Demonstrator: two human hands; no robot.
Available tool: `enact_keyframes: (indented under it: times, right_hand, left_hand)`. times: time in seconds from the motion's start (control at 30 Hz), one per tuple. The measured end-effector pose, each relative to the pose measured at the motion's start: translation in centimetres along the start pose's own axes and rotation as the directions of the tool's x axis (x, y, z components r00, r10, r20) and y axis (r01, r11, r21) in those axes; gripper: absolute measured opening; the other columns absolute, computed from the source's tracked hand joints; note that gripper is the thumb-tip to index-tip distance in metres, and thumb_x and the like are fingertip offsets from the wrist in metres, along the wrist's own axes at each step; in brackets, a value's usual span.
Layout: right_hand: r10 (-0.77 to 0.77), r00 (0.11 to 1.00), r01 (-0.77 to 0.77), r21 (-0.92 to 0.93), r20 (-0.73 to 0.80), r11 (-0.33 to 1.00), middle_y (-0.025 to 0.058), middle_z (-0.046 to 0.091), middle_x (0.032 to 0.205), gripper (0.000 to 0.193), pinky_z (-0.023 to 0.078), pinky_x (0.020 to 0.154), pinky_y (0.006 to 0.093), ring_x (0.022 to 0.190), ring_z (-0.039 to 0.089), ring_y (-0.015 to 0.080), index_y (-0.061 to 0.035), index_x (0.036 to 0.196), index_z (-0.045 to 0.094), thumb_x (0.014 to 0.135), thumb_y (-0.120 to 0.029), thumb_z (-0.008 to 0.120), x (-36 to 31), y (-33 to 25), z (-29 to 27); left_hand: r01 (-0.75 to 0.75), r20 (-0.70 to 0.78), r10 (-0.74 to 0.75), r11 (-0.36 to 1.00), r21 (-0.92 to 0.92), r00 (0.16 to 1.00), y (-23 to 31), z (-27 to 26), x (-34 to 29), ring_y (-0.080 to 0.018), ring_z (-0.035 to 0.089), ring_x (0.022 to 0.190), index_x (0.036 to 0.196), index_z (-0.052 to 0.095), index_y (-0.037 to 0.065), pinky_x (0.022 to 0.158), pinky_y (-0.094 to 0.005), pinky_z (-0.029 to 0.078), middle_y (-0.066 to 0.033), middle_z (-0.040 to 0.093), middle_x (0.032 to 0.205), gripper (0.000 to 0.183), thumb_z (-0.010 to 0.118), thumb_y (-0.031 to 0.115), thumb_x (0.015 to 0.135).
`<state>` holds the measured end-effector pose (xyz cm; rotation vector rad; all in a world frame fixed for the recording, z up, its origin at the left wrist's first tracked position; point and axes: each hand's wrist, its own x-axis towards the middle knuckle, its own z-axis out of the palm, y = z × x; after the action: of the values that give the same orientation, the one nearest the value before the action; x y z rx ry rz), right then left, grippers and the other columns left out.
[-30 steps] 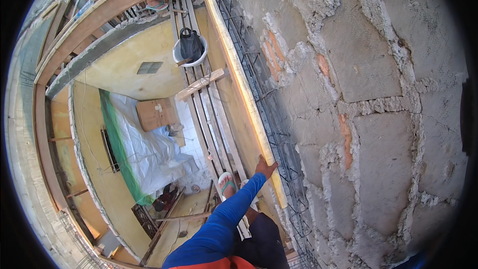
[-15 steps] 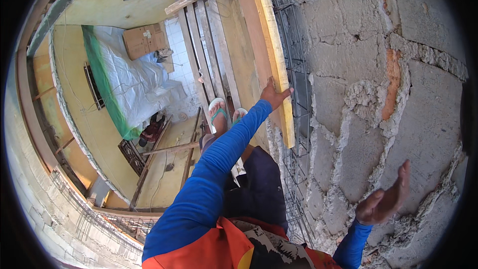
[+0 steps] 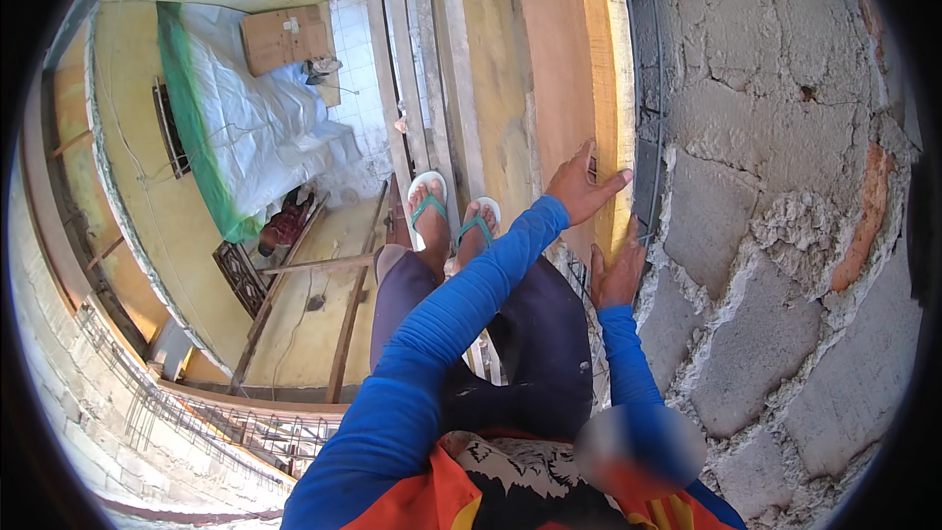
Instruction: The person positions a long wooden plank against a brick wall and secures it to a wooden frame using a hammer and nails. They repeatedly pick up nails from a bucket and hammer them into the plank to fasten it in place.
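A long wooden board (image 3: 564,59), with a brown face and a pale yellow edge, stands along the rough block wall. My left hand (image 3: 584,188) is closed over its upper edge, fingers on the brown face and thumb across the yellow edge. At the board's near end, my right hand (image 3: 618,273) clasps the edge, with the thumb on one side and the fingers on the other. Dark steel rebar (image 3: 648,69) runs between the board and the wall, partly hidden by both.
My sandalled feet (image 3: 451,216) stand on narrow wooden planks (image 3: 422,59) high above a tiled floor (image 3: 355,59). Below are a plastic-covered heap (image 3: 255,98), a cardboard box (image 3: 287,39) and a person (image 3: 287,221). The block wall (image 3: 756,334) rises at the right.
My right hand has come in from the right, from open and raised to clasping the board's near end. My left hand stays on the board; the view has shifted.
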<state>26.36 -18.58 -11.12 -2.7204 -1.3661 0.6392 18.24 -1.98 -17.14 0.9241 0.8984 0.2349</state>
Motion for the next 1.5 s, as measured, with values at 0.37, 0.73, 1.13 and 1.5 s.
enact_keyframes:
  times: [0.37, 0.73, 1.13, 1.5]
  right_hand:
    - [-0.19, 0.963, 0.216, 0.127, -0.19, 0.968, 0.0225, 0.055, 0.129, 0.08, 0.041, 0.094, 0.0451, 0.102, 0.053, 0.0393, 0.002, 0.146, 0.035, 0.076, -0.002, 0.073, -1.2, -2.0, -1.6]
    - [-0.011, 0.985, 0.054, 0.246, -0.172, 0.968, 0.0116, 0.057, 0.132, 0.078, 0.048, 0.089, 0.039, 0.1, 0.054, 0.0309, -0.0066, 0.142, 0.048, 0.068, 0.003, 0.07, -1.9, -0.7, 0.7]
    - [0.07, 0.943, -0.013, 0.175, -0.326, 0.984, 0.015, 0.056, 0.128, 0.071, 0.05, 0.086, 0.0432, 0.097, 0.055, 0.0336, -0.0029, 0.134, 0.056, 0.065, 0.001, 0.075, -1.4, -1.2, 3.2]
    - [-0.007, 0.868, 0.146, 0.242, -0.497, 0.959, 0.0145, 0.058, 0.126, 0.061, 0.05, 0.093, 0.051, 0.111, 0.058, 0.0337, -0.0075, 0.122, 0.061, 0.064, -0.006, 0.081, -5.9, 4.1, 3.8]
  left_hand:
    - [0.175, -0.296, -0.371, 0.834, -0.523, 0.88, -20.1, -4.2, 14.4, -0.0278, 0.04, 0.138, 0.147, 0.039, 0.003, 0.107, -0.0415, 0.038, -0.0156, 0.045, 0.148, 0.07, 0.035, 0.056, 0.101]
    - [0.459, 0.152, -0.437, 0.789, -0.408, 0.887, -22.8, -7.4, 12.6, -0.0289, 0.043, 0.134, 0.145, 0.041, 0.005, 0.106, -0.0427, 0.04, -0.0162, 0.048, 0.145, 0.069, 0.037, 0.057, 0.101]
    - [0.449, 0.142, -0.425, 0.845, -0.291, 0.894, -23.1, -9.6, 14.1, -0.0301, 0.048, 0.13, 0.143, 0.043, 0.006, 0.105, -0.044, 0.042, -0.0168, 0.051, 0.141, 0.067, 0.04, 0.058, 0.1]
    - [0.437, 0.147, -0.413, 0.869, -0.23, 0.899, -23.4, -9.6, 15.0, -0.0312, 0.051, 0.126, 0.142, 0.045, 0.008, 0.104, -0.0452, 0.044, -0.0174, 0.054, 0.138, 0.066, 0.042, 0.058, 0.099]
